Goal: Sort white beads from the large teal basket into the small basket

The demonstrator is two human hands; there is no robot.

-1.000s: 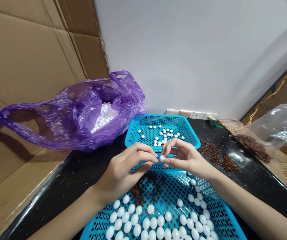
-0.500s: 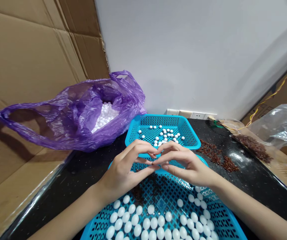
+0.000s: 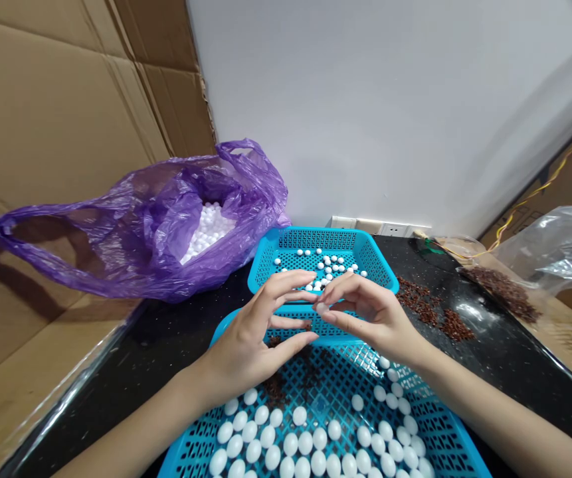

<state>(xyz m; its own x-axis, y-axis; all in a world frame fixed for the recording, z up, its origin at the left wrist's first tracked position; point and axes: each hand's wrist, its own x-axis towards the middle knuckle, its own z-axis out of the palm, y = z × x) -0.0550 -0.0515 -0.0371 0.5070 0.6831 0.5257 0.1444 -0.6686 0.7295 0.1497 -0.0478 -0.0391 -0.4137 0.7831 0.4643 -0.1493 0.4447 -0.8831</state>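
Both hands hover over the far end of a large blue plastic basket point(image 3: 448, 435), which holds many white balls point(image 3: 299, 416) and a pile of dark brown bits point(image 3: 274, 390). Between the thumb and fingers of my right hand point(image 3: 373, 315) is a small white ball point(image 3: 321, 307), partly covered by the fingertips. My left hand point(image 3: 253, 332) faces it, thumb and fingers apart. A tiny brown speck point(image 3: 308, 326) shows at one of its fingertips. Just beyond the hands stands a smaller blue basket point(image 3: 260, 262) with more white balls scattered inside.
At left a purple plastic bag point(image 3: 256, 219) lies open with white balls point(image 3: 208, 229) inside, beside cardboard point(image 3: 66, 133). Reddish-brown bits point(image 3: 418, 302) lie on the black countertop point(image 3: 176, 345) at right, near a clear bag point(image 3: 559, 245). A power strip point(image 3: 390, 228) runs along the wall.
My fingertips, which met before, have moved apart. The white ball now shows in my right hand, and my left thumb and fingers have opened wider.
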